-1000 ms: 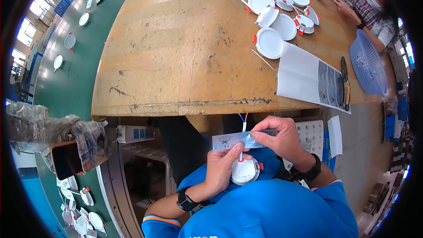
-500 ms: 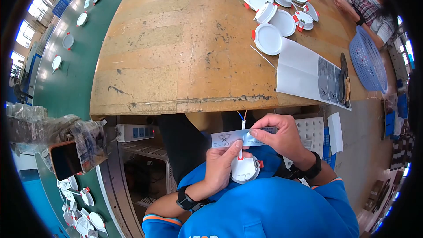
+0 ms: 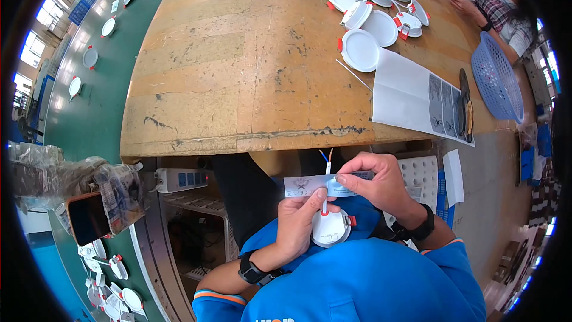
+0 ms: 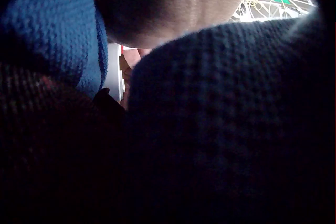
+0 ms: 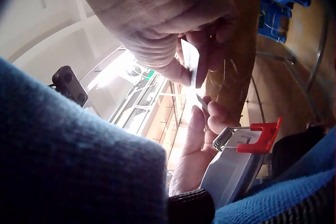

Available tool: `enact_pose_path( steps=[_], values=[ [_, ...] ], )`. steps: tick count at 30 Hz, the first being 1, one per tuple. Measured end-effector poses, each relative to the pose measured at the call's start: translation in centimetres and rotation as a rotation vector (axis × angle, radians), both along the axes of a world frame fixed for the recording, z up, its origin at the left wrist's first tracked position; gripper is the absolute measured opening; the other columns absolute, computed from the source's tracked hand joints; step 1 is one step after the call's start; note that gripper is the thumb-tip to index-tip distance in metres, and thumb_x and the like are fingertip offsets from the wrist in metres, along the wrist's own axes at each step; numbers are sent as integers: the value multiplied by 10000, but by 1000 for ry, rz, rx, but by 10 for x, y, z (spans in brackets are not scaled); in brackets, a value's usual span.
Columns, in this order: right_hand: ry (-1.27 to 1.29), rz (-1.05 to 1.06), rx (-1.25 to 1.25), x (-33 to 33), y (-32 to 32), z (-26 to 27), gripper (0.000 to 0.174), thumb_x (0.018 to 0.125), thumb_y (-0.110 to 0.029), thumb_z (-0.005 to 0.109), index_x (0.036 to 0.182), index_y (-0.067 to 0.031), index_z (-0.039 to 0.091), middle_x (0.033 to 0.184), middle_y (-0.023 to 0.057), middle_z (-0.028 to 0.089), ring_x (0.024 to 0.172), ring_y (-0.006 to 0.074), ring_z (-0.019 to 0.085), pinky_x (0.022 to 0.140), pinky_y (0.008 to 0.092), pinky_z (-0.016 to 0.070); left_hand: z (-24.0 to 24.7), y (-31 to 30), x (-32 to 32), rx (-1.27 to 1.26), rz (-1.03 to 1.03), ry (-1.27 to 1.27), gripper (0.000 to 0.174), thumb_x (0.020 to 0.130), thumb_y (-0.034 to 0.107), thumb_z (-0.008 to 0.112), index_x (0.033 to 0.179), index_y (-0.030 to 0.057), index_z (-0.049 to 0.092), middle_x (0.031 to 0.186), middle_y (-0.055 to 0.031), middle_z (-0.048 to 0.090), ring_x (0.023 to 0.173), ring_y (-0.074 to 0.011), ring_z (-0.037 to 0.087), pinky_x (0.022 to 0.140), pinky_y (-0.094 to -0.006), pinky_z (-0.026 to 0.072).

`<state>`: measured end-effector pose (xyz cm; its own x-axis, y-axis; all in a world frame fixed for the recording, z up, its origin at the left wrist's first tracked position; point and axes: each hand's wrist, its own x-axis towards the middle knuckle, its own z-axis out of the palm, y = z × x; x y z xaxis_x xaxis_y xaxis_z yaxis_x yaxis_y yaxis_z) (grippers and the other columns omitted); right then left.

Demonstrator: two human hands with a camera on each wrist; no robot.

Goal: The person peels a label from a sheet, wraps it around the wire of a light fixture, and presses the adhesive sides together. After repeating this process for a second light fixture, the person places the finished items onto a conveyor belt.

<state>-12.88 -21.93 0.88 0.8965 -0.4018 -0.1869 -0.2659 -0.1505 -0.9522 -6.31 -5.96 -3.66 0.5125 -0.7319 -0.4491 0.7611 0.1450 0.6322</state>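
In the head view my left hand (image 3: 301, 220) holds a round white downlight (image 3: 331, 230) over my lap, and its thumb presses on a long pale label strip (image 3: 304, 185). My right hand (image 3: 375, 186) pinches the right end of that strip. The lamp's white lead stands up behind the strip and ends in blue and brown wires (image 3: 325, 156). In the right wrist view my right hand (image 5: 168, 29) pinches the label strip (image 5: 192, 65) above the downlight (image 5: 231, 174) and its red spring clip (image 5: 261, 133), beside my left hand (image 5: 195, 140). Dark blue cloth fills most of the left wrist view.
The worn wooden table (image 3: 238, 53) lies ahead. Several white downlights (image 3: 369, 21) are heaped at its far right, next to a printed paper sheet (image 3: 408, 98) and a blue basket (image 3: 497, 80). Another person (image 3: 497, 0) sits at the far right. A power strip (image 3: 179, 179) hangs under the table edge.
Both hands keep the same hold on the strip and the lamp. My left thumb has crept slightly higher onto the strip.
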Motion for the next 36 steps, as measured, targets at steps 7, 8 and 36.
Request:
enact_pose_path(
  steps=[7, 8, 36],
  values=[
    [-20, 5, -21, 0, 0, -1, 129, 771, -121, 668, 842, -13, 668, 761, 56, 650, 684, 83, 578, 611, 208, 453, 1, 0, 0, 12, -13, -3, 205, 887, 171, 537, 986, -3, 583, 838, -113, 636, 712, -178, 641, 652, -293, 537],
    [-16, 4, -17, 0, 0, -1, 129, 771, -121, 668, 842, -13, 668, 760, 56, 650, 684, 83, 578, 611, 208, 454, 1, 0, 0, 15, -10, 0, 204, 887, 171, 536, 982, -3, 585, 839, -113, 636, 709, -178, 641, 650, -293, 537],
    [-55, 21, -311, -1, -8, 23, 183, 818, -180, 608, 838, -8, 669, 746, 134, 658, 642, 186, 638, 561, 271, 468, 0, -3, 7, -30, -143, 15, 242, 903, 226, 513, 850, 1, 586, 713, -88, 617, 615, -143, 596, 578, -265, 501]
  ],
)
